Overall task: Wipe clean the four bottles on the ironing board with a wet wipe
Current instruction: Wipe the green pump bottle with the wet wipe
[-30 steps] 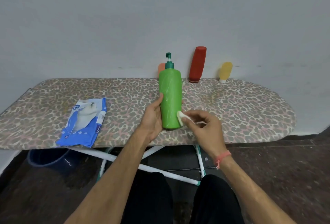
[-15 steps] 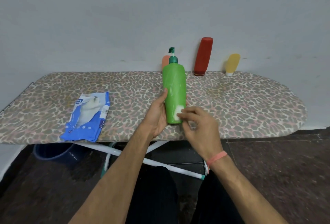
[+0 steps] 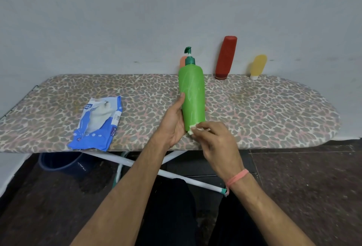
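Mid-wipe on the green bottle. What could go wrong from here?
1. The left hand grips the green pump bottle low while the right hand rubs the wet wipe at its base; a wet surface may slip.
2. The red bottle and yellow bottle lean against the wall; a bump to the ironing board could topple them.

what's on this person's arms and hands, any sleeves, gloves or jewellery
Both forearms are bare as far as the frame shows, with no sleeves and no gloves. The left hand has no visible ring or band. The right hand has a thin pink string bracelet looped round its wrist, with a loose end hanging down.
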